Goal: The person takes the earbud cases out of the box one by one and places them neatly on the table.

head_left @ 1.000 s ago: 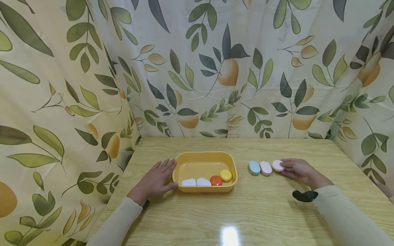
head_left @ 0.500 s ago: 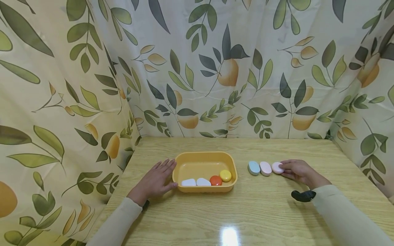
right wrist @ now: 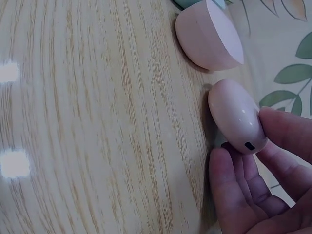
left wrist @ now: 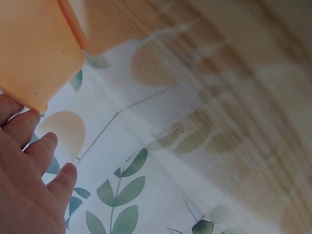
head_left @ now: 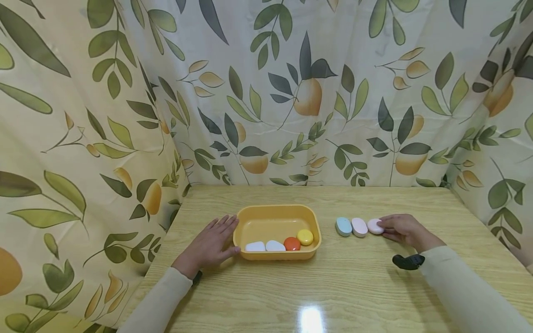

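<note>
At the right end of a short row on the table, my right hand [head_left: 405, 230] holds a glossy pale pink oval case [right wrist: 237, 116] between thumb and fingers. A small dark slot shows on that case in the right wrist view. Left of it stand a pink oval piece [head_left: 359, 227] with a flat face and a light blue one [head_left: 343, 226]. My left hand [head_left: 210, 245] lies with extended fingers at the left side of a yellow-orange tray [head_left: 276, 255], fingertips at its rim.
Inside the tray along its near side are two white pieces [head_left: 255, 246], a red-orange round piece [head_left: 292, 243] and a yellow round piece [head_left: 305, 237]. The wooden table [head_left: 266, 286] ends at a leaf-and-fruit patterned curtain [head_left: 266, 92] behind and at both sides.
The right hand and the pink case have shifted very slightly left, closer to the other pink piece. The left hand and the tray stay in place.
</note>
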`<control>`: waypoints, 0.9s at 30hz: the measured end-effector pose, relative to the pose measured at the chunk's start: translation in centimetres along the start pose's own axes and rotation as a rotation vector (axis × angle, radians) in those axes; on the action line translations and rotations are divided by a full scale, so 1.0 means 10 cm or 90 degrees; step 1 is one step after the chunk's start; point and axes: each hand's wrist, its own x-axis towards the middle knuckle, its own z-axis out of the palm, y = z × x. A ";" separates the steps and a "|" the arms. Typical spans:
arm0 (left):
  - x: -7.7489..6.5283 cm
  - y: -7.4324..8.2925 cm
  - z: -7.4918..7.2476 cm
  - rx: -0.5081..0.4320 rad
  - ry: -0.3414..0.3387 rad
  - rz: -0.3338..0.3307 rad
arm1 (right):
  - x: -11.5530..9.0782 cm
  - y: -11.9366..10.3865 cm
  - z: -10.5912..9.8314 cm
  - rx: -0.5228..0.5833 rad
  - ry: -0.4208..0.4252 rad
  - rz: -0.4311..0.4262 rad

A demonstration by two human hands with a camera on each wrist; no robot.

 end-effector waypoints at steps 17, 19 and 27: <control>-0.01 0.00 0.01 -0.003 0.016 0.006 | -0.02 -0.07 0.06 -0.038 0.007 -0.003; -0.01 0.00 0.01 -0.005 0.009 0.003 | -0.02 -0.07 0.06 -0.039 0.007 -0.005; -0.01 0.00 0.03 -0.010 0.006 0.002 | -0.02 -0.06 0.05 -0.047 0.022 -0.006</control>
